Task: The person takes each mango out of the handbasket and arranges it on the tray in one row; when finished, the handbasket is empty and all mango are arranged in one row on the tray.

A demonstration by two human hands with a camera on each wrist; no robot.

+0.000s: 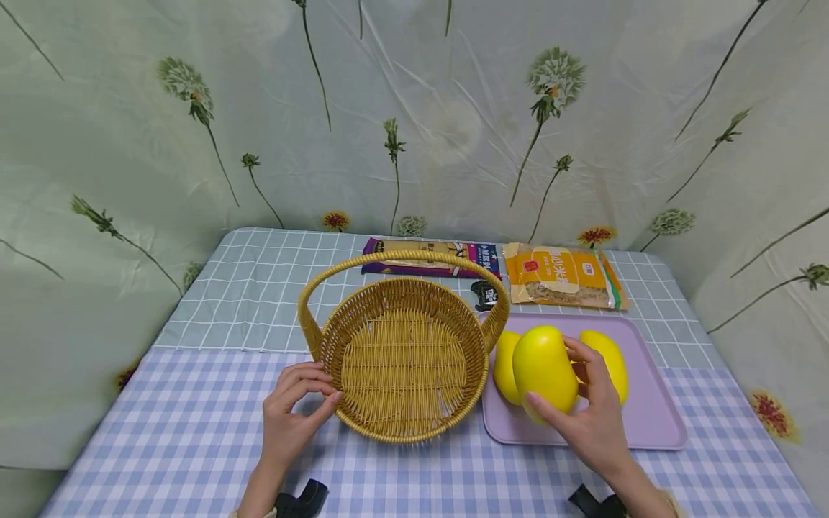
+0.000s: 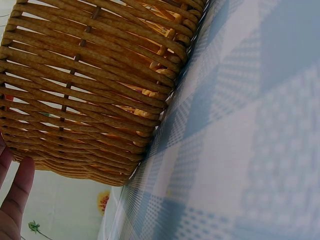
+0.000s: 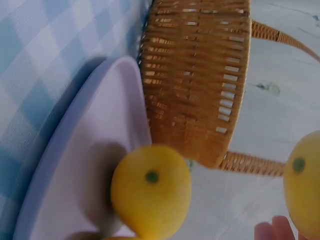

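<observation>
A round wicker basket (image 1: 404, 360) with a tall arched handle stands upright in the middle of the table, nothing inside it. My left hand (image 1: 294, 406) holds its left rim between thumb and fingers; in the left wrist view, fingertips (image 2: 20, 187) show at the edge of the weave. My right hand (image 1: 592, 410) grips a yellow mango (image 1: 545, 370), raised above a lilac tray (image 1: 648, 403). Another mango (image 1: 506, 368) lies on the tray behind the held one, and one more mango (image 1: 605, 363) sits to the right, partly behind my fingers. The right wrist view shows the held mango (image 3: 305, 185) at the right edge.
Behind the basket lies a purple noodle packet (image 1: 427, 257). An orange food bag (image 1: 563, 277) is behind the tray, and a small black packet (image 1: 484, 295) lies near the basket handle. The tray's left edge is close against the basket. A printed curtain (image 1: 414, 108) hangs behind the table.
</observation>
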